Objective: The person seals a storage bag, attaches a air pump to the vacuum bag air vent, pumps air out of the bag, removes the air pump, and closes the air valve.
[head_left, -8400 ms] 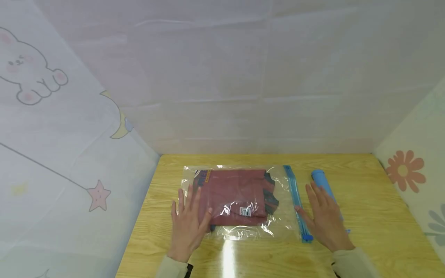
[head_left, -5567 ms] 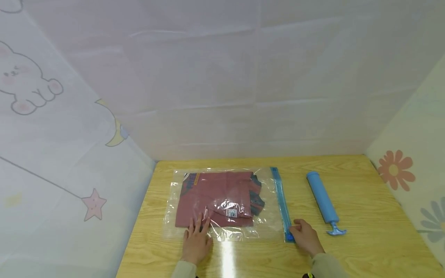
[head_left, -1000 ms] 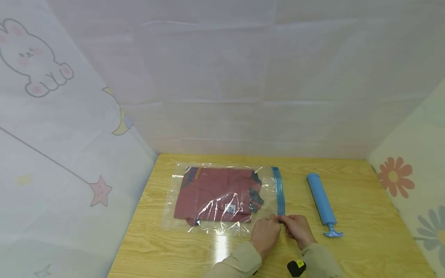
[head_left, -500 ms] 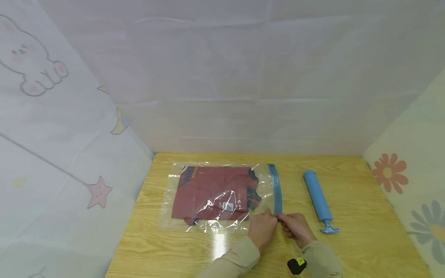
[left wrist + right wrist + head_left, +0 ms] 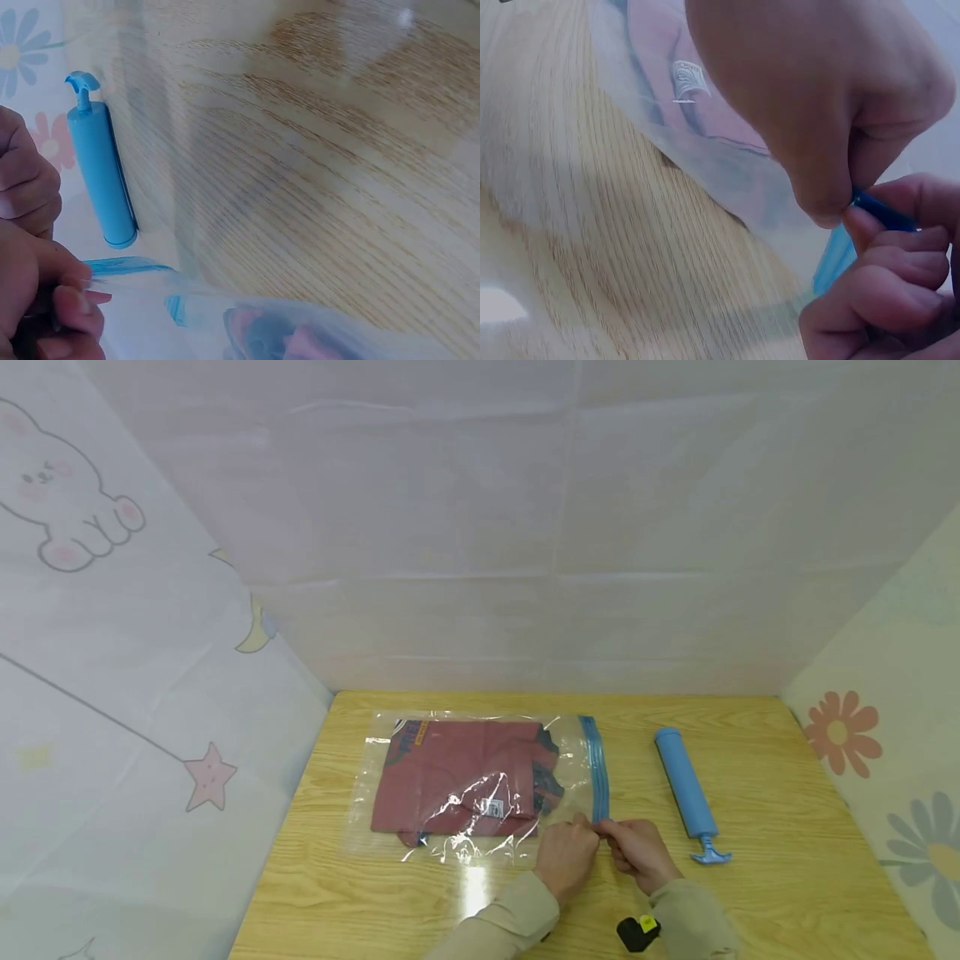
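1. Both bare hands now meet at the near end of the strip: the left hand [image 5: 567, 860], earlier spread over the bag's nine o'clock end, has come across to join the right hand [image 5: 639, 852], earlier held flat above the pump.
2. Two hands, both pinching: the right holds a small dark blue plastic piece [image 5: 885, 212] at the strip's end; the left grips clear film just beside it, fingers curled.
3. One flat, clear plastic bag [image 5: 574, 752] lies on the one yellow wood-grain table [image 5: 780, 810]; the hands are at its four o'clock corner.
4. One ribbed blue plastic zip strip [image 5: 596, 768] edges the bag at three o'clock.
5. One folded dull-red cloth garment [image 5: 457, 777] lies inside, with one white label [image 5: 492, 808] at its five o'clock side.
6. One blue cylindrical pump with a T-shaped handle [image 5: 686, 783] lies apart at the bag's three o'clock, handle towards five; earlier partly covered by the right hand, it now shows whole.
7. Against half a second ago, hands and bag look nearly unchanged.
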A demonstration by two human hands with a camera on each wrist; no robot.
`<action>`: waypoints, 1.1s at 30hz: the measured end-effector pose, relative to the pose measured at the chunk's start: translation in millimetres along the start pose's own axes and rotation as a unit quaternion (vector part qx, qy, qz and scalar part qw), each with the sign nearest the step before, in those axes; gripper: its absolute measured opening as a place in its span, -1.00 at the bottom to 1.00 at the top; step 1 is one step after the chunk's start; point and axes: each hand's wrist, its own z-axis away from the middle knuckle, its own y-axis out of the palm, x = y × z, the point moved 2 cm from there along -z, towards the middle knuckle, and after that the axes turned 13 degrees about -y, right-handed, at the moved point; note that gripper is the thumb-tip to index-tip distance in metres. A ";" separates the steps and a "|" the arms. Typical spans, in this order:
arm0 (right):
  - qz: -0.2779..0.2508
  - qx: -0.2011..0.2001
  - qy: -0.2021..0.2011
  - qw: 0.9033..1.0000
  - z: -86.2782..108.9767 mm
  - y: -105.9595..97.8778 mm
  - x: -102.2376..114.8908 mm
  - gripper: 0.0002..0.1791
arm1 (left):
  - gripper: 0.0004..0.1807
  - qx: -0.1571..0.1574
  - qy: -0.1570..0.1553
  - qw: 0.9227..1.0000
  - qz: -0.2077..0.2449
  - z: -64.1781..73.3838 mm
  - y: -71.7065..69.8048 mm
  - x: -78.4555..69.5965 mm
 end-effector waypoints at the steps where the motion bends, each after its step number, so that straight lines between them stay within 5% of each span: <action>1: 0.002 -0.003 -0.001 1.000 -0.5 0.3 0.0 -0.68 | -0.87 -0.002 0.003 1.000 0.000 0.3 -0.2 0.4; 13: -0.008 -0.012 0.008 1.000 -16.8 -11.7 -5.2 -0.47 | -0.96 0.021 0.026 0.999 -0.012 -1.0 -6.4 -2.1; 19: -0.049 -0.001 0.020 0.999 -27.9 -19.6 -8.8 -0.46 | -0.94 -0.007 0.033 0.999 -0.023 0.0 -4.8 -3.9; 33: -0.080 0.080 0.050 0.992 -47.2 -36.9 -11.3 -0.54 | -0.90 -0.018 0.092 0.995 -0.033 8.6 -9.0 -4.3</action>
